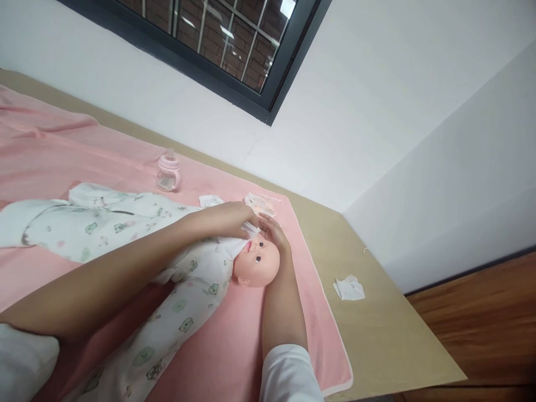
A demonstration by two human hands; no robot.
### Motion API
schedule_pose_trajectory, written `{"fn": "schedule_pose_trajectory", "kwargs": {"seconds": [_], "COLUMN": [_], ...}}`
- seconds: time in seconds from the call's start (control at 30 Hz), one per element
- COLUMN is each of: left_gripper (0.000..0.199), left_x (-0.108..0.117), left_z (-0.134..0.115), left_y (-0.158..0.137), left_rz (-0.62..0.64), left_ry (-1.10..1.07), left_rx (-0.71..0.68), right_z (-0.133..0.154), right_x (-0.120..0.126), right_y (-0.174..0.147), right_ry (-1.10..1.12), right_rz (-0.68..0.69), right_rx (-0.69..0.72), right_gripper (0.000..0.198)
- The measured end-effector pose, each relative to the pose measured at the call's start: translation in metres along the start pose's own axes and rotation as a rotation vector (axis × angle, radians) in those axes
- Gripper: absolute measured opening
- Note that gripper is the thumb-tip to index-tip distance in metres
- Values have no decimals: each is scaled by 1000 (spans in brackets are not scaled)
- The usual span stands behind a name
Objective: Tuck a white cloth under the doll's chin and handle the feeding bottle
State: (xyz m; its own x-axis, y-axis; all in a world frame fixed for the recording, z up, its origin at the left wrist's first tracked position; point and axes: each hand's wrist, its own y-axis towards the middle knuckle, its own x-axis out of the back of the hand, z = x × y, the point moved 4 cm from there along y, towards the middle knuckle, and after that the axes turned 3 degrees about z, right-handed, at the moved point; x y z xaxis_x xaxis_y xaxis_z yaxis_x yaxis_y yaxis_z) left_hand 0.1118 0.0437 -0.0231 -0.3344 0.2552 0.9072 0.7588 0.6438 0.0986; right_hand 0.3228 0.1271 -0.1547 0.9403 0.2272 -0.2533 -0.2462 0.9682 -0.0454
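- Head view: doll (pixel 264 265) on its back on the pink blanket (pixel 221 352), face up, near the blanket's right edge; that puts the head easily within reach of both arms.
- Left hand (pixel 230 218): reaches across the doll's chest, fingers drawn in narrow on white cloth (pixel 251 228) beside the mouth. Looks like a pinch, probably so a small edge can be handled. Tissue or bib, can't tell from where I stand.
- Right hand (pixel 272 229): curled round the far side of the head, fingertips close to the left's. Can't tell if it grips anything. Forearm runs along the crown, likely keeping the head from rolling.
- Printed romper (pixel 109 223): on the doll, white with green animals, spread loosely leftward over the blanket.
- Baby bottle (pixel 168 176): upright beyond the romper, pink top and handle; apart from the hands, presumably out of the elbows' way.
- Small packet (pixel 258 204): on the blanket just past the hands, perhaps for quick reach.
- Crumpled tissue (pixel 349 287): on bare bench (pixel 372 340), off the blanket, maybe set aside.
- Blanket likely there as padding over the hard bench.
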Motion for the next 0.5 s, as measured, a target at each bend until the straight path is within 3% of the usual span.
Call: {"fn": "schedule_pose_trajectory", "kwargs": {"seconds": [0.2, 0.5], "left_gripper": [9, 13], "left_x": [3, -2], "left_z": [-5, 3], "left_y": [-1, 4], "left_rz": [-21, -73], "left_ry": [18, 1], "left_rx": [-18, -45], "right_z": [0, -1], "right_x": [-1, -1], "right_y": [-2, -1], "right_ry": [-3, -12], "right_rz": [-20, -29], "right_rx": [-6, 2], "right_gripper": [37, 36]}}
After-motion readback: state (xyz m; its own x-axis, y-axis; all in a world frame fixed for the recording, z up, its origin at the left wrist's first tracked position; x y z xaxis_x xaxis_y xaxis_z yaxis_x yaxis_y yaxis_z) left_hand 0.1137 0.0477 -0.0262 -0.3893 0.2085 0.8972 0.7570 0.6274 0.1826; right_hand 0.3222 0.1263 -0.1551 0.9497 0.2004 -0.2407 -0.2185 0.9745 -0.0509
